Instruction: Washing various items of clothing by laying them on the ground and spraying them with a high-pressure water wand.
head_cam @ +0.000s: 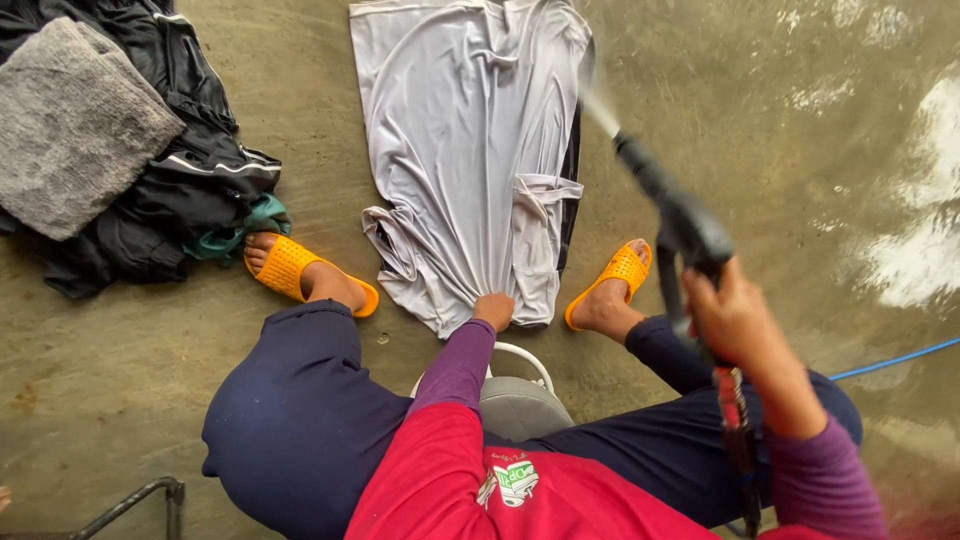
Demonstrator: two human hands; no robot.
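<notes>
One pale grey garment [468, 150] is laid flat on the wet concrete floor [760, 150] between two feet in orange sandals, and its near hem is pinned down by the left hand [494, 309], which is closed on a bunch of the cloth. The right hand [735, 318] is wrapped around the grip of a black spray gun [672, 205], whose nozzle is aimed at the garment's upper right edge, where a jet of water is seen. The fabric is judged thin, soft and slippery, heavier and clinging while soaked; the hem or a thick seam would be the surest place to hold it. A pile of dark clothes [190, 190] with a grey towel [75, 125] on top lies well apart at the left, while open floor is left to the right, crossed only by a blue hose [890, 360].
</notes>
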